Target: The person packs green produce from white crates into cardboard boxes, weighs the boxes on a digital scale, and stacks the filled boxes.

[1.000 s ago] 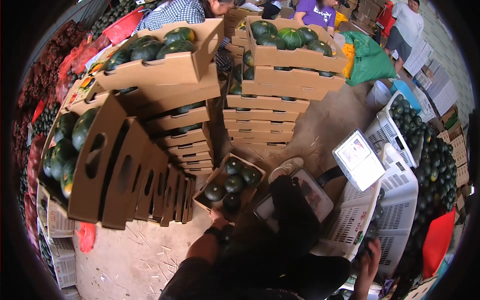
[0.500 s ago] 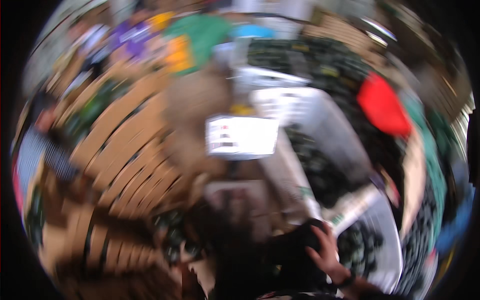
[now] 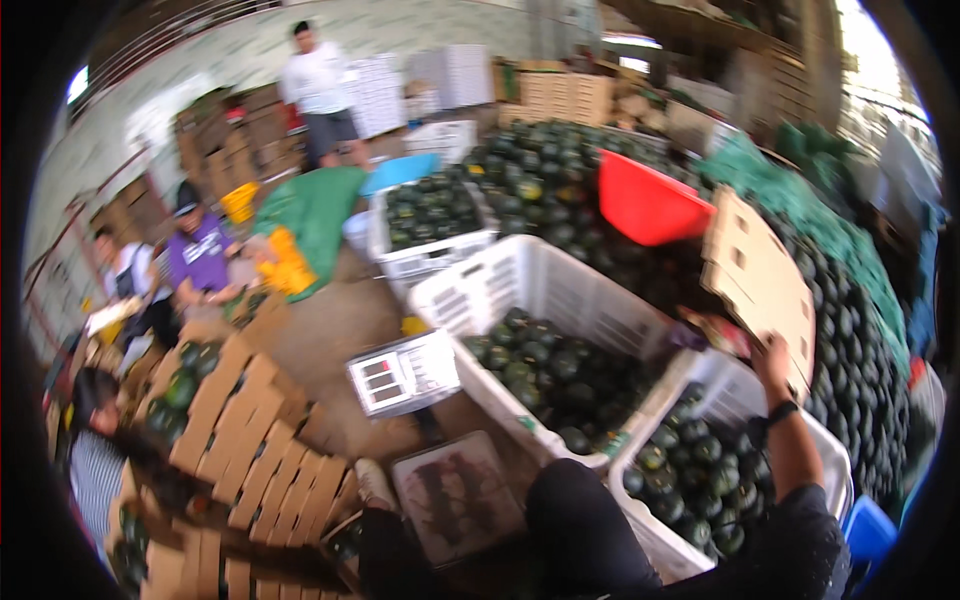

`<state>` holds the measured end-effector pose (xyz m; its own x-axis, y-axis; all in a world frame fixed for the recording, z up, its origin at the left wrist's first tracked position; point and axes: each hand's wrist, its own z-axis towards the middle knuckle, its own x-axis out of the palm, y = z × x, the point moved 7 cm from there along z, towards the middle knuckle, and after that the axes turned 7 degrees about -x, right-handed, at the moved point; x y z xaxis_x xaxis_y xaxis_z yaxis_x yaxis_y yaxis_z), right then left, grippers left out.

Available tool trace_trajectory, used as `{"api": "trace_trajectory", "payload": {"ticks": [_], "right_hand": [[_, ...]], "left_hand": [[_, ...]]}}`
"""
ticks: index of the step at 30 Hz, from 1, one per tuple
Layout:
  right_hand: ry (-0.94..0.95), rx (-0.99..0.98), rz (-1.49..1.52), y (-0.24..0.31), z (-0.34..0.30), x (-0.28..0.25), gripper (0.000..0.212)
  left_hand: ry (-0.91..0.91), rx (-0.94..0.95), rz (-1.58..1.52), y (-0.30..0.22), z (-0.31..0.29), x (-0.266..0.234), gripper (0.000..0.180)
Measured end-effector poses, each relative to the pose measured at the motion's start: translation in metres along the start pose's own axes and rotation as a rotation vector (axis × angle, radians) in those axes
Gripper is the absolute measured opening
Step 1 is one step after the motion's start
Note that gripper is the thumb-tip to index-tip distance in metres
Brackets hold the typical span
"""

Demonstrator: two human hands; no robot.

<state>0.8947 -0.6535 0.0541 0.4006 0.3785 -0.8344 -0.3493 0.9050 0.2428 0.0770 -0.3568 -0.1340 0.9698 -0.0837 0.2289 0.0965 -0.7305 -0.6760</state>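
My right hand is at the lower edge of a tan cardboard sheet with slots cut in it, its fingers closed on that edge. The sheet stands tilted against a heap of dark green round fruits, melons or squashes by their look. Below my right forearm is a white plastic crate partly filled with the same fruits. Beside the hand lies a small crumpled red and purple item, too blurred to name. My left hand is out of view.
A larger white crate of fruits stands ahead, beside a scale with a lit display and its platform. A red basin rests on the heap. Cardboard boxes stand in rows at left. Several people are farther off.
The view has swung right and sharpened. My right hand has gone from beside my knee, near the crate rim, out to the cardboard sheet. A blurred hand at lower left is gone from view.
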Motion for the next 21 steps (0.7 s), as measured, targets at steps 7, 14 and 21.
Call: {"api": "trace_trajectory", "payload": {"ticks": [7,14,21], "right_hand": [[-0.027,-0.316,0.213,0.009,0.036,-0.012,0.022],[-0.4,-0.164,0.47,0.002,0.047,-0.145,0.035],[-0.231,-0.616,0.933,0.277,-0.153,-0.156,0.022]], "left_hand": [[-0.328,0.281,-0.242,-0.006,-0.007,-0.055,0.035],[-0.289,0.848,0.062,-0.16,-0.08,0.103,0.023],[0.586,1.344,0.737,-0.13,-0.11,0.401,0.067]]}}
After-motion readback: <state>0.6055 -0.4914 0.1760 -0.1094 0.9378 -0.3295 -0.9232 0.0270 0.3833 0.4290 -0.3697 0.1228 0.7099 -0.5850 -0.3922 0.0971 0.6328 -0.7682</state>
